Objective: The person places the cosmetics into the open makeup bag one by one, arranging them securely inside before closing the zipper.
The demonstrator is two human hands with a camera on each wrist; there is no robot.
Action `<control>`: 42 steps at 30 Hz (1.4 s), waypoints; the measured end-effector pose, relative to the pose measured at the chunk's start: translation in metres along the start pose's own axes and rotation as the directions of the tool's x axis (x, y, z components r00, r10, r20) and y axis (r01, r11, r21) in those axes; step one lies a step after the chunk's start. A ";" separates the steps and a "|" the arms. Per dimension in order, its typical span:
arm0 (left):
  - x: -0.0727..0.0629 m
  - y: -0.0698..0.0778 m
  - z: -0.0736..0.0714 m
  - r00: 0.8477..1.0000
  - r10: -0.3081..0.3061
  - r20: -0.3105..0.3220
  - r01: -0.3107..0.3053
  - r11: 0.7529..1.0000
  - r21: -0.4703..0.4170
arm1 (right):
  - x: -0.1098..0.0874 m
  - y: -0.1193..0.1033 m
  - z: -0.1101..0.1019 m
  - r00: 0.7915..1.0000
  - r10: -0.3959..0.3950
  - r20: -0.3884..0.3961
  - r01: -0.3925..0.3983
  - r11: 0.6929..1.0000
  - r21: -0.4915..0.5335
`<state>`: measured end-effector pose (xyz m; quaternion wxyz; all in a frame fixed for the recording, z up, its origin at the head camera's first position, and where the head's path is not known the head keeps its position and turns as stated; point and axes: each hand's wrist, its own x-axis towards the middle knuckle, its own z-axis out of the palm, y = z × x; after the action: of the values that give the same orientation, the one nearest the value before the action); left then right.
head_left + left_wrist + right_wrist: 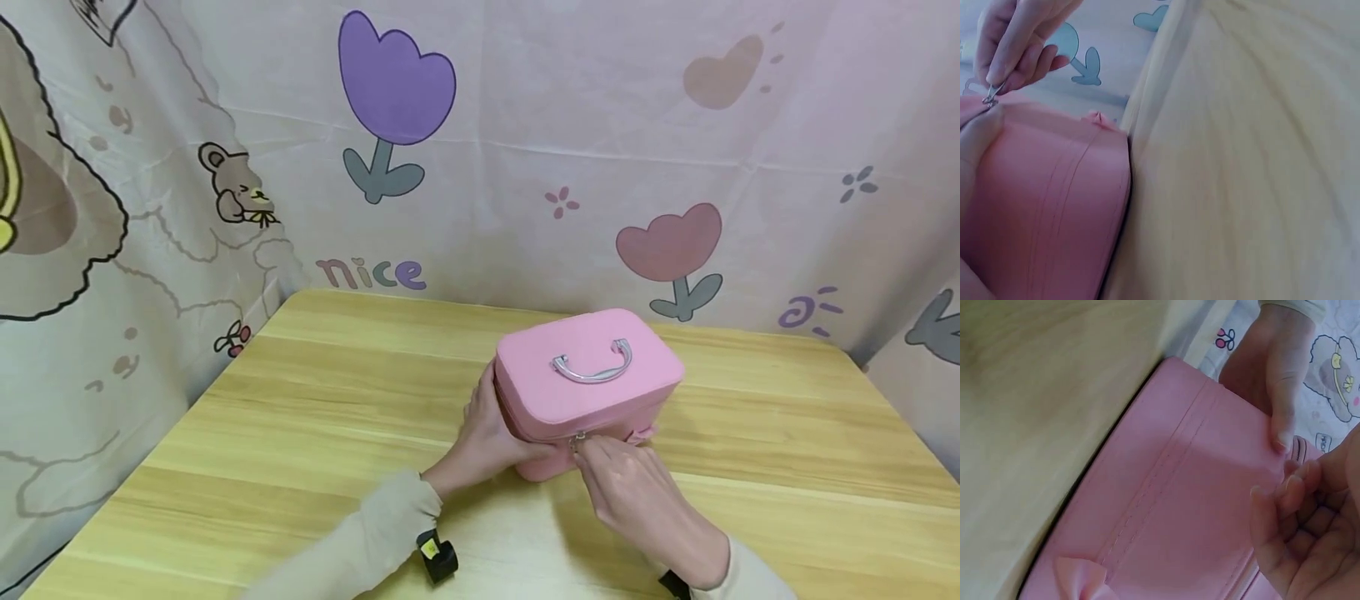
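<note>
A pink zip-up cosmetic case [532,367] stands on the table, its lid topped by a silver handle [592,378]. My left hand [487,437] grips the case's left corner, fingers along the side and thumb on the front just under the zip. With thumb and curled fingers, my right hand [637,492] pinches the metal zipper pull [991,97] at the front seam. The lid lies down over the body. A pink bow [1082,578] decorates the front, right of the right hand's fingers.
The wooden table [360,375] extends around the case on all sides. A printed curtain [525,100] with flowers and bears hangs behind it and at the left. Black wrist cameras [438,558] sit at both cuffs.
</note>
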<state>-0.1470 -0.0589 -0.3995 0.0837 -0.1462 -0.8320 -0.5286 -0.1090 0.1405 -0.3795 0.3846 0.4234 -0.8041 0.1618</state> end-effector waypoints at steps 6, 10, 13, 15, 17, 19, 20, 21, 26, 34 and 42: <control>-0.005 0.006 0.006 0.998 -0.019 -0.052 0.019 1.000 0.000 | 0.000 -0.002 0.001 1.000 -0.002 -0.014 0.003 0.999 0.049; -0.006 0.009 0.010 0.996 -0.018 -0.083 0.020 1.000 0.024 | 0.000 -0.004 0.002 1.000 -0.003 -0.022 0.005 0.998 0.057; -0.008 0.011 0.014 0.994 -0.004 -0.107 0.009 0.999 0.044 | 0.001 -0.006 0.003 0.999 -0.027 -0.030 0.028 0.999 0.046; -0.008 0.012 0.016 0.993 0.006 -0.119 0.000 0.999 0.050 | 0.000 -0.006 0.003 0.999 -0.039 -0.030 0.040 0.998 0.044; -0.008 0.013 0.018 0.992 0.012 -0.128 -0.006 0.998 0.055 | 0.000 -0.006 0.002 0.999 -0.039 -0.023 0.040 0.998 0.040; -0.008 0.013 0.018 0.991 0.011 -0.134 -0.004 0.998 0.057 | 0.000 -0.005 0.001 1.000 -0.029 -0.011 0.030 0.999 0.039; -0.008 0.014 0.018 0.991 0.010 -0.132 -0.003 0.999 0.054 | 0.000 -0.005 0.000 1.000 -0.024 -0.005 0.024 0.999 0.040; -0.008 0.014 0.018 0.992 0.009 -0.125 -0.002 0.999 0.053 | 0.000 -0.005 0.000 1.000 -0.019 0.001 0.019 0.999 0.041; -0.003 0.012 0.000 0.998 -0.026 0.051 0.025 1.000 0.008 | -0.005 -0.003 -0.004 1.000 0.005 0.011 -0.006 0.999 0.049; 0.035 0.006 -0.053 0.854 0.450 0.261 -0.492 0.861 0.124 | -0.020 0.003 -0.009 0.998 0.050 0.034 -0.051 0.998 0.044; 0.055 0.009 -0.064 0.668 0.670 0.324 -0.741 0.639 0.207 | -0.020 0.008 -0.021 0.996 0.058 0.074 -0.065 0.993 0.094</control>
<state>-0.1965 -0.1048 -0.3483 0.2159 -0.5020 -0.7855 -0.2907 -0.0988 0.1690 -0.3807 0.3298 0.4220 -0.8212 0.1969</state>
